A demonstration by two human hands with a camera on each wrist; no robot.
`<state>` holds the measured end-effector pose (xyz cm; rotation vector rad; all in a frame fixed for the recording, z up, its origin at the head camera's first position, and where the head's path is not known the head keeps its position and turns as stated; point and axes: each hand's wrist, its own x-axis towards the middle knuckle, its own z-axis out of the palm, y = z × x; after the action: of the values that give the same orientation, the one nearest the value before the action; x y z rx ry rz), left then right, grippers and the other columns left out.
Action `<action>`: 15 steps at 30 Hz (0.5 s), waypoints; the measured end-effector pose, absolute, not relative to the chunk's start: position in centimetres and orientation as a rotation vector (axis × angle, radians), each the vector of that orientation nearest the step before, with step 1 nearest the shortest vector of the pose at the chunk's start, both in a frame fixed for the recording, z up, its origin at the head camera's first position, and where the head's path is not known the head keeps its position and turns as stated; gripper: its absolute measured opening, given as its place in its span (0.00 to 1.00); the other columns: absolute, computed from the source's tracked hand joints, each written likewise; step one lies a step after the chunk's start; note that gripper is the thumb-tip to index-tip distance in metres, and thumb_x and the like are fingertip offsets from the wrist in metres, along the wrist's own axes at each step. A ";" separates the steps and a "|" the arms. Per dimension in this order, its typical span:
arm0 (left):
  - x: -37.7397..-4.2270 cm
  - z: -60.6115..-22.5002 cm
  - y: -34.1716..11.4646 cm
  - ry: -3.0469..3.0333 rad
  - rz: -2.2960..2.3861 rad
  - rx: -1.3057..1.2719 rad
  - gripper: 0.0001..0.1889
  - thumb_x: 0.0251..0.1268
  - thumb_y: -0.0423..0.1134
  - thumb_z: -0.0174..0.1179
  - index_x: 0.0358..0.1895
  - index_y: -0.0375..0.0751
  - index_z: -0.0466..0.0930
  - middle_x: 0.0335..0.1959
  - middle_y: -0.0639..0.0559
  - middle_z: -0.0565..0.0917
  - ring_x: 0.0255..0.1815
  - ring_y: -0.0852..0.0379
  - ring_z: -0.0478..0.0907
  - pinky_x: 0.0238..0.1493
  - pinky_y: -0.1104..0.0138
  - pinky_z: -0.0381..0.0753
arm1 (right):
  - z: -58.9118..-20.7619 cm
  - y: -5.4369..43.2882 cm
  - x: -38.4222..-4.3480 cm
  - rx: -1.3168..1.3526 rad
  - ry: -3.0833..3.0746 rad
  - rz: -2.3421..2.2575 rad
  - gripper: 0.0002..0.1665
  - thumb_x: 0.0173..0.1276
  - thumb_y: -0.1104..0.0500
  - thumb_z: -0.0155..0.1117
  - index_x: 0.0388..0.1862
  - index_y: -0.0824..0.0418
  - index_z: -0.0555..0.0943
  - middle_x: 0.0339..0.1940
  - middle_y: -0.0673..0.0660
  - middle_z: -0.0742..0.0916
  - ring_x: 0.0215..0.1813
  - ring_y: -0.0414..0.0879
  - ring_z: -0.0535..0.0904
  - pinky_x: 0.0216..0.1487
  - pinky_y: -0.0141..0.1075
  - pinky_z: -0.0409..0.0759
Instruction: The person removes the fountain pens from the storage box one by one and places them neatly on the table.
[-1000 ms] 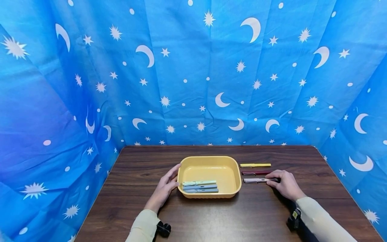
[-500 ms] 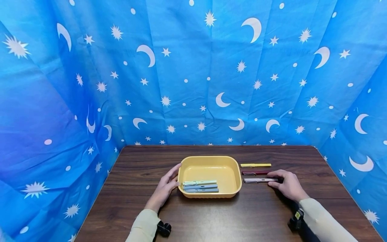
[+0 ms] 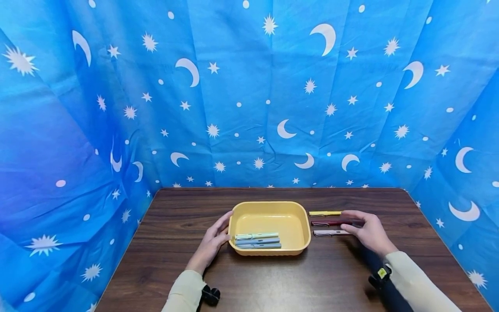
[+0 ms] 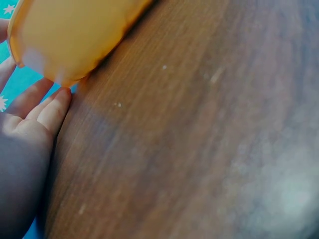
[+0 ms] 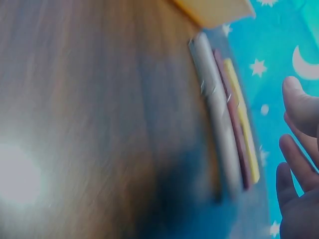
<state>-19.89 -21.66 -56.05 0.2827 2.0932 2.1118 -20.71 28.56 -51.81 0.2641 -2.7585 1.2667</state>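
Observation:
A yellow tray (image 3: 269,252) sits on the table, with my left hand (image 3: 210,242) resting against its left end, fingers extended. In the left wrist view the left fingers (image 4: 56,110) touch the tray's side (image 4: 75,45). Inside lie a pale green pen (image 3: 257,236), a grey-blue pen (image 3: 259,241) and a light blue pen (image 3: 259,246). Right of the tray, a yellow pen (image 3: 324,213), a dark red pen (image 3: 329,223) and a silvery white pen (image 3: 330,232) lie in a row. My right hand (image 3: 370,232) hovers over their right ends, fingers apart and holding nothing.
The dark wood table (image 3: 273,286) extends around the tray and pens. A blue cloth (image 3: 249,95) with white moons and stars hangs behind and on both sides. Each wrist wears a small black camera.
My right hand has come away from the silvery white pen and moved farther back, over the dark red and yellow pens. The left hand and tray stay put.

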 end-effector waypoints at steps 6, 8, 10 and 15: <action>-19.9 -56.5 -21.8 2.099 2.103 0.276 0.39 0.69 0.25 0.52 0.82 0.53 0.62 0.84 0.44 0.59 0.83 0.43 0.59 0.71 0.64 0.74 | -50.2 25.6 -21.5 0.298 -2.702 1.436 0.27 0.69 0.60 0.74 0.67 0.60 0.83 0.63 0.63 0.87 0.61 0.62 0.84 0.50 0.30 0.85; -19.9 -56.5 -21.9 2.103 2.105 0.283 0.39 0.69 0.25 0.52 0.83 0.52 0.62 0.85 0.44 0.58 0.83 0.43 0.59 0.71 0.64 0.74 | -49.7 24.4 -21.9 0.315 -2.686 1.457 0.27 0.69 0.61 0.74 0.67 0.59 0.83 0.63 0.63 0.87 0.62 0.61 0.84 0.53 0.35 0.87; -19.9 -56.4 -21.9 2.107 2.108 0.284 0.39 0.69 0.25 0.52 0.82 0.52 0.62 0.84 0.44 0.58 0.83 0.43 0.59 0.70 0.65 0.74 | -49.4 23.3 -22.4 0.336 -2.673 1.475 0.27 0.69 0.61 0.74 0.67 0.58 0.83 0.64 0.62 0.87 0.64 0.61 0.83 0.57 0.43 0.87; -20.1 -56.3 -21.7 2.100 2.113 0.276 0.39 0.69 0.25 0.52 0.82 0.52 0.62 0.85 0.44 0.59 0.83 0.44 0.59 0.68 0.68 0.75 | -48.6 20.7 -23.5 0.400 -2.652 1.535 0.27 0.68 0.62 0.75 0.67 0.57 0.83 0.63 0.60 0.87 0.66 0.60 0.82 0.63 0.55 0.83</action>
<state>-20.08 -21.72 -56.29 0.2760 2.1003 2.1134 -23.50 20.74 -48.57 0.4001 -2.6521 1.5345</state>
